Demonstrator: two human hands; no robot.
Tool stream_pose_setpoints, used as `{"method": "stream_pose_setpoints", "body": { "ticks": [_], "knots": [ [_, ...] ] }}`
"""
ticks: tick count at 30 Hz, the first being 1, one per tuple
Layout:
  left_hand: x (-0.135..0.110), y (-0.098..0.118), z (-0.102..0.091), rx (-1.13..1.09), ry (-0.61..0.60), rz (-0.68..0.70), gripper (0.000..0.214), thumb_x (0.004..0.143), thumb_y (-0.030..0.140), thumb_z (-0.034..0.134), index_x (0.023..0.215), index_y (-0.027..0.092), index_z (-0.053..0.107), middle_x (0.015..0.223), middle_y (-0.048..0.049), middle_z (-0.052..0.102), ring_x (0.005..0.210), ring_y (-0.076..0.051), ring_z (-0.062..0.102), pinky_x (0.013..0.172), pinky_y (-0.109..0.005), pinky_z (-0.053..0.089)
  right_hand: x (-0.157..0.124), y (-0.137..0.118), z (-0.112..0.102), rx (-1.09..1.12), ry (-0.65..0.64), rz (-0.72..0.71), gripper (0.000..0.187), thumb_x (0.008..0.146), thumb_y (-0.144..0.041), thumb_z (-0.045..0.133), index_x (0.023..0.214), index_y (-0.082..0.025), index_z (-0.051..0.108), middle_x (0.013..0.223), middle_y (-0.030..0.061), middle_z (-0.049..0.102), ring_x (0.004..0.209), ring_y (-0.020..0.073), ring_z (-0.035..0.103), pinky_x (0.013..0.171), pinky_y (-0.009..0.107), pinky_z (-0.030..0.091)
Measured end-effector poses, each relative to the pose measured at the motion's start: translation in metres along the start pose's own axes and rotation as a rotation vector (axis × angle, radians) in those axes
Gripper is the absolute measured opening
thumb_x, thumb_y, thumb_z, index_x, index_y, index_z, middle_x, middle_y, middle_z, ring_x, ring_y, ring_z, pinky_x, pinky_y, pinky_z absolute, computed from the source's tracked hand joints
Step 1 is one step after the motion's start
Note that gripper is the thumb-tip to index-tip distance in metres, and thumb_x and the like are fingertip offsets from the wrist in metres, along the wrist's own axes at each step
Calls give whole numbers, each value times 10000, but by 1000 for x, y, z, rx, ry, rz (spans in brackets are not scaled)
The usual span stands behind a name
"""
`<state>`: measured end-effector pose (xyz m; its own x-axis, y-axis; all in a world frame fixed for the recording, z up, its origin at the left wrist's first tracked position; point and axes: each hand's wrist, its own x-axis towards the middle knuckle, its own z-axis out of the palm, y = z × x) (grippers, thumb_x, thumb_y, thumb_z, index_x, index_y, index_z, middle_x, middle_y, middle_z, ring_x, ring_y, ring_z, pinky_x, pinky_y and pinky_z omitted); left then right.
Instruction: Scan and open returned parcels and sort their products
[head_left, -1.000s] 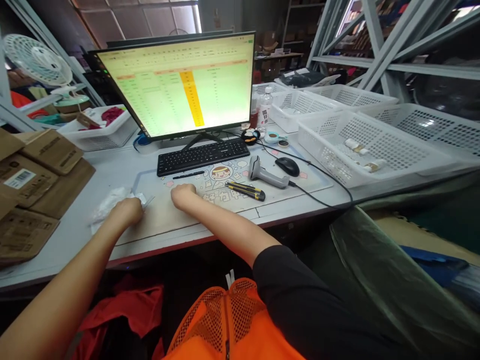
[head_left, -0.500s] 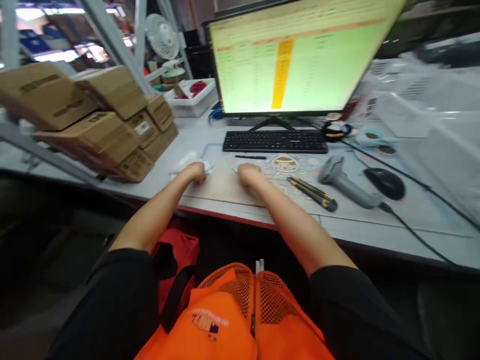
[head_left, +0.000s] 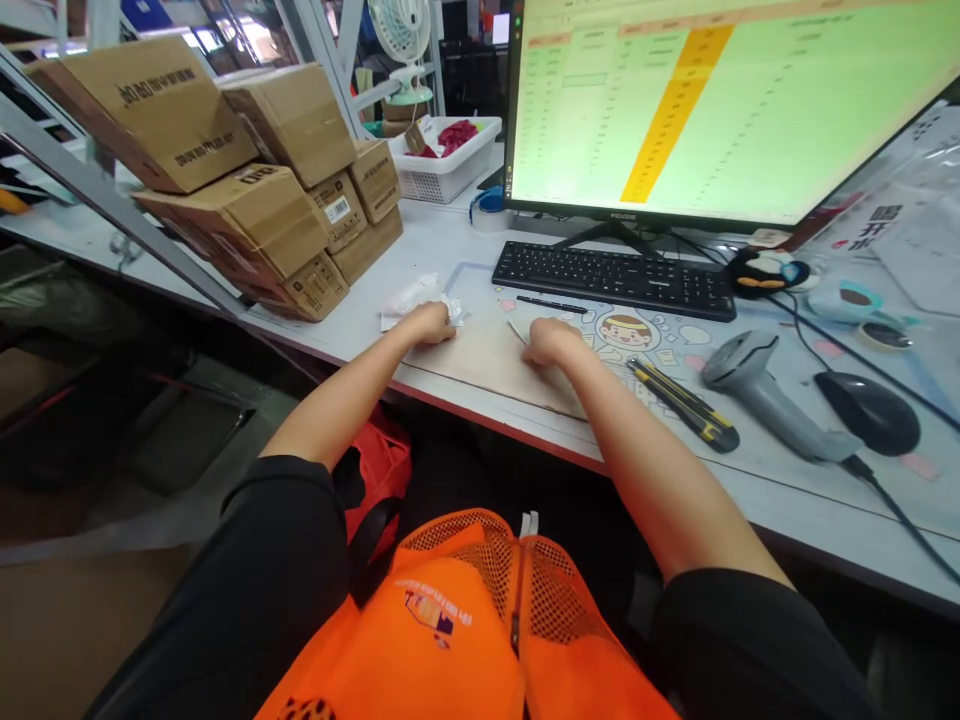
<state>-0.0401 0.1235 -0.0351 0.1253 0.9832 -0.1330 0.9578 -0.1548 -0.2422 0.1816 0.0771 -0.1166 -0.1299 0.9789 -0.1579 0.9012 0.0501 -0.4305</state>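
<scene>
My left hand [head_left: 429,324] rests on the desk with its fingers curled round a crumpled clear plastic wrapper [head_left: 409,297]. My right hand [head_left: 550,340] lies as a loose fist on the brown worn patch of the desk mat [head_left: 487,355], pinching a small white slip at its left side. Just beyond the hands lie a black pen [head_left: 551,304] and a black keyboard [head_left: 615,279] under the big monitor [head_left: 712,105]. To the right of my right hand lies a yellow-and-black utility knife [head_left: 684,403].
Stacked cardboard boxes [head_left: 247,190] fill the desk's left. A grey barcode scanner [head_left: 772,400] and black mouse [head_left: 870,412] with cables sit right. A white basket [head_left: 446,165] and small fan [head_left: 405,45] stand behind. A slanted metal shelf brace [head_left: 112,205] crosses left.
My head has turned left and moved closer, so the boxes came into view and the white baskets on the right left it. Both hands stay on the mat, slightly closer together.
</scene>
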Motion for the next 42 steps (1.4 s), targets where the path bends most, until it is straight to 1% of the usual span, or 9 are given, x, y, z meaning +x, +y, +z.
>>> {"method": "stream_pose_setpoints", "body": {
  "ticks": [10, 17, 22, 28, 30, 33, 37, 39, 42],
  "knots": [
    [-8, -19, 23, -158, 186, 44, 118, 863, 289, 686, 834, 175, 694, 860, -88, 723, 853, -247, 645, 733, -315, 426, -12, -4, 13, -49, 54, 18, 394, 968, -248, 592, 1307, -82, 702, 1263, 252, 706, 1218, 334, 674, 961, 384, 529],
    [-8, -25, 28, -251, 214, 80, 77, 863, 245, 670, 861, 170, 684, 847, -70, 712, 807, -227, 623, 712, -319, 405, -21, -11, 23, -54, 130, 59, 381, 970, -171, 495, 1281, -62, 686, 1214, 257, 718, 1187, 358, 683, 914, 388, 510],
    [-8, -28, 32, -279, 228, 104, 74, 848, 243, 674, 871, 175, 692, 856, -71, 712, 828, -236, 631, 743, -321, 427, -27, -5, 27, -38, 198, 99, 382, 981, -198, 451, 1266, -61, 665, 1184, 261, 722, 1119, 356, 698, 842, 373, 493],
    [-3, -32, 29, -283, 232, 96, 90, 846, 272, 642, 858, 186, 667, 879, -73, 726, 868, -241, 650, 773, -319, 448, -47, 35, 20, 228, 390, 44, 167, 921, -251, 549, 885, -162, 685, 901, 125, 751, 867, 256, 681, 767, 327, 455],
    [-8, -31, 26, -264, 230, 129, 108, 837, 290, 611, 804, 189, 631, 856, -86, 722, 856, -250, 652, 756, -326, 451, -74, 58, 19, 384, 462, 48, 127, 887, -252, 576, 808, -181, 646, 799, 75, 721, 771, 210, 645, 741, 306, 449],
    [-24, -26, 23, -228, 267, 143, 167, 790, 362, 578, 702, 221, 559, 741, -73, 695, 765, -263, 653, 689, -342, 467, -139, 105, 24, 609, 580, 134, 169, 873, -329, 589, 780, -193, 624, 725, 36, 679, 671, 170, 581, 673, 284, 442],
    [-24, -10, 13, -342, 565, 114, 310, 705, 609, 627, 689, 303, 577, 599, 46, 648, 669, -280, 672, 568, -351, 500, -253, 189, 50, 749, 813, 412, 227, 868, -392, 604, 830, -178, 667, 742, 34, 684, 655, 158, 564, 650, 274, 454],
    [-22, 21, 7, -500, 641, 189, 314, 713, 642, 675, 721, 341, 588, 587, 84, 647, 629, -266, 676, 553, -355, 514, -314, 238, 72, 722, 945, 693, 226, 883, -364, 596, 899, -162, 697, 815, 54, 718, 694, 165, 603, 668, 271, 472],
    [-44, 100, 8, -548, 541, 403, 283, 769, 641, 671, 791, 363, 623, 653, 82, 681, 685, -270, 702, 633, -387, 525, -397, 304, 111, 617, 947, 1174, 253, 930, -304, 547, 986, -136, 727, 923, 110, 753, 803, 196, 674, 720, 283, 495]
  ]
}}
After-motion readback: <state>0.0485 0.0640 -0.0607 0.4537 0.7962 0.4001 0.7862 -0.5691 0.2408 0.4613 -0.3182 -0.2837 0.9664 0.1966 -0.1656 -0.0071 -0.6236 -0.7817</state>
